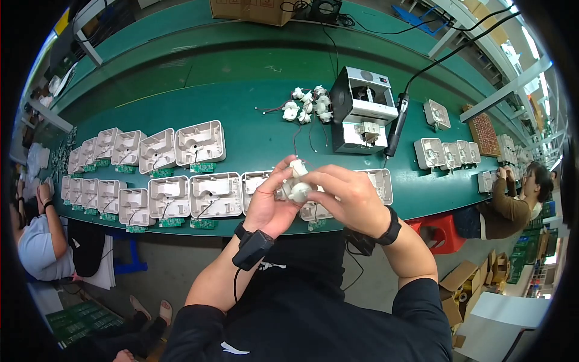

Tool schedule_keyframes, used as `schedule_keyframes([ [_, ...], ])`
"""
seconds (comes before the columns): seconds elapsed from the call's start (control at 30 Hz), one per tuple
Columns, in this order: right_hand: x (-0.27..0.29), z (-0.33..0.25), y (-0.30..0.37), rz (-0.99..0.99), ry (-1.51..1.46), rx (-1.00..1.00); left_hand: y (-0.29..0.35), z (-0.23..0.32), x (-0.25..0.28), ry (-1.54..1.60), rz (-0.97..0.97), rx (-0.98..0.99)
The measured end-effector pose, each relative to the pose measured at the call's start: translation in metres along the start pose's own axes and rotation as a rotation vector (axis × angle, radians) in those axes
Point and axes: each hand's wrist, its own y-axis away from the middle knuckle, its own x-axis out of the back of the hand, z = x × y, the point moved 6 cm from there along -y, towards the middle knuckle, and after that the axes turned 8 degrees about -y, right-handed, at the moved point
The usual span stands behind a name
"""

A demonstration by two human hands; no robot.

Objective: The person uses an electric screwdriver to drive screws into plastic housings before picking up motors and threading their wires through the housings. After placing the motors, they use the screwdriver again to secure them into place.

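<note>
Above the front edge of the green bench, my left hand (pixel 272 210) is closed around a small white plastic part (pixel 298 192) with rounded ends and thin wires. My right hand (pixel 353 198) pinches the same part from the other side, fingers bent over its top. My fingers cover some of it, so its exact kind cannot be made out. Beneath and beside my hands runs a row of open white plastic housings (pixel 216 194), partly hidden by them. Small green circuit boards (pixel 204 224) lie at the housings' front edges. Similar wired white parts (pixel 307 105) are heaped farther back.
Right of the heap stands a black and silver screw feeder (pixel 365 111), with a black electric screwdriver (pixel 397 128) beside it. More housings (pixel 200 143) form a second row at left. People work at both ends; a red stool (pixel 443 234) stands at right.
</note>
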Motion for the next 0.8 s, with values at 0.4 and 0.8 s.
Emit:
schedule_keyframes([
  [0.4,0.037,0.011,0.007,0.349,-0.781,-0.454,0.007,-0.018,0.028,0.019,-0.173,0.181],
  [0.8,0.006,-0.021,0.044,0.256,0.38,0.176,0.025,-0.03,-0.001,-0.377,-0.295,0.191],
])
